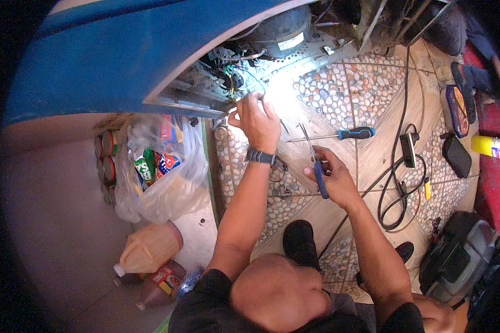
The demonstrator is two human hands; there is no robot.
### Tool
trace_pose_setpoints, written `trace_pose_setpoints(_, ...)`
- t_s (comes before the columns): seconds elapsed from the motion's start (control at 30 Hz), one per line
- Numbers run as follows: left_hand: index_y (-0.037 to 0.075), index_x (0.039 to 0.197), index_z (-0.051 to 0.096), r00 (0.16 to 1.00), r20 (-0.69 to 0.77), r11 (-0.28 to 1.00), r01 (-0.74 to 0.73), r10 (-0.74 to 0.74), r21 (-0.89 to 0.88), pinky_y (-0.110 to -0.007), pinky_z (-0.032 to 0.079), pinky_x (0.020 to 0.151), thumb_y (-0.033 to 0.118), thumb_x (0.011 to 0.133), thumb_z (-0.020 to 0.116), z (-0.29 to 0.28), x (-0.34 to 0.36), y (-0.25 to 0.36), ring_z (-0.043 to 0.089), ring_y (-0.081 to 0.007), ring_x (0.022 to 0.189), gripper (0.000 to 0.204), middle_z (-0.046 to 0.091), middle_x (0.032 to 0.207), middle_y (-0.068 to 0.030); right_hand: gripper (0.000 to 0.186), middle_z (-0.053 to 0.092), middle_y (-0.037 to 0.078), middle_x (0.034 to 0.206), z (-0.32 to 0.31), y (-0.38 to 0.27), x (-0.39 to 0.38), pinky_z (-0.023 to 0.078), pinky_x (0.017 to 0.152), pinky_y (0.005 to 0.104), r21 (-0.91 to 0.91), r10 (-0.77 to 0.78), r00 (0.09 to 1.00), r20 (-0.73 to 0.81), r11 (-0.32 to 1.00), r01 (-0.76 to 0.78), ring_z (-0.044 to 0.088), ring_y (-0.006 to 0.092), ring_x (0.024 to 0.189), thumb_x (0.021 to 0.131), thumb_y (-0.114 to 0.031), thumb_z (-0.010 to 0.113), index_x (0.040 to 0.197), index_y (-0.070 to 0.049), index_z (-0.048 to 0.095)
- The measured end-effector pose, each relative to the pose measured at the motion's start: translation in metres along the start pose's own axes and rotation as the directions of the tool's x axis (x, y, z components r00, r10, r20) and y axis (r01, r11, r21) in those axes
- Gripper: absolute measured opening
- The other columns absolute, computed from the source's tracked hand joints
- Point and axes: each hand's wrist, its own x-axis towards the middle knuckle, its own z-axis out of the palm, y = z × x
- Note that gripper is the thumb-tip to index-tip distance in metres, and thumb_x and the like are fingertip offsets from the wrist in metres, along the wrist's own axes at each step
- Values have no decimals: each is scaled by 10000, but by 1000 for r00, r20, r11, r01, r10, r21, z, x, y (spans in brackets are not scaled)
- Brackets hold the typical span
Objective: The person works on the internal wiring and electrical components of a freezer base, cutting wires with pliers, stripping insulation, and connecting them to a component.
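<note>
My left hand point(258, 122), with a dark wristwatch, has its fingers closed on a thin wire point(251, 79) at the open lower compartment of a blue appliance point(105, 53). Colored wires point(231, 77) and a round black compressor point(276, 30) show inside, under bright light. My right hand point(333, 175) grips a blue-handled tool with long thin jaws point(320, 178), probably pliers; its tips point up toward the left hand. A screwdriver point(354, 133) with a blue-black handle lies just beyond those jaws on the tiled floor point(344, 89).
Left: bag of packets point(155, 166), jugs point(150, 247), cans point(106, 161). Right: power strip point(408, 149), coiled cable point(394, 222), black pouch point(455, 155), yellow container point(490, 146), dark case point(450, 255). Another person's dark-clothed legs point(469, 75) are at the upper right.
</note>
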Motion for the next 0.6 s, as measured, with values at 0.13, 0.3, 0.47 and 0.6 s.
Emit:
trace_pose_setpoints(0.13, 19, 1251, 534, 949, 272, 687, 302, -156, -661, -351, 492, 822, 17, 907, 590, -25, -11, 13, 646, -192, 850, 348, 656, 996, -94, 695, 622, 143, 1170, -1, -4, 1, 498, 902, 342, 61, 14, 999, 37, 998, -16, 615, 220, 1008, 819, -348, 810, 1364, -20, 529)
trace_pose_setpoints(0.3, 24, 1223, 617, 894, 445, 661, 369, -58, -654, -305, 539, 759, -10, 911, 598, -39, -19, 4, 666, -155, 864, 314, 672, 956, -85, 701, 609, 113, 1180, 8, -19, 1, 505, 883, 325, 276, 68, 993, 100, 957, -94, 608, 188, 1004, 854, -331, 790, 1408, -30, 483)
trace_pose_setpoints(0.47, 33, 1106, 675, 948, 287, 844, 37, 140, -536, -330, 536, 723, 61, 884, 683, -47, -15, 12, 680, -236, 836, 223, 671, 964, -120, 729, 598, 123, 1189, 14, -16, 5, 516, 857, 325, 377, -7, 995, 96, 926, -30, 609, 191, 998, 875, -348, 769, 1440, -29, 437)
trace_pose_setpoints(0.6, 26, 1054, 682, 943, 279, 873, -24, 182, -487, -331, 528, 704, 92, 872, 710, -52, -10, 11, 667, -261, 826, 196, 648, 1020, -137, 726, 597, 124, 1184, 11, -39, 11, 517, 841, 320, 330, 30, 993, 118, 942, -67, 608, 188, 988, 881, -358, 761, 1439, -26, 437)
